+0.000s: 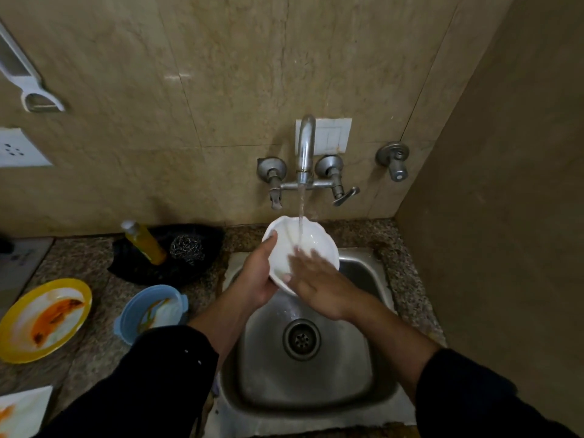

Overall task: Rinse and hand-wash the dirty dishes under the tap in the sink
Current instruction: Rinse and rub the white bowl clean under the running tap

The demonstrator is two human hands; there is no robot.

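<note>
A white bowl (311, 240) is tilted over the steel sink (357, 390), under a running stream from the wall tap (306, 147). My left hand (257, 276) grips the bowl's left rim, thumb on the inside edge. The flat fingers of my right hand (316, 279) rub inside the bowl where the water lands. On the counter to the left wait a yellow plate (22, 346) smeared with orange sauce, a blue bowl (132, 314) with residue, and a stained white plate (28, 406) at the bottom left corner.
A black tray (196, 270) behind the blue bowl holds a yellow soap bottle (147, 243) and a steel scrubber (187, 249). Two tap handles flank the spout; a separate valve (395, 162) sits further right. A brown side wall closes in on the right.
</note>
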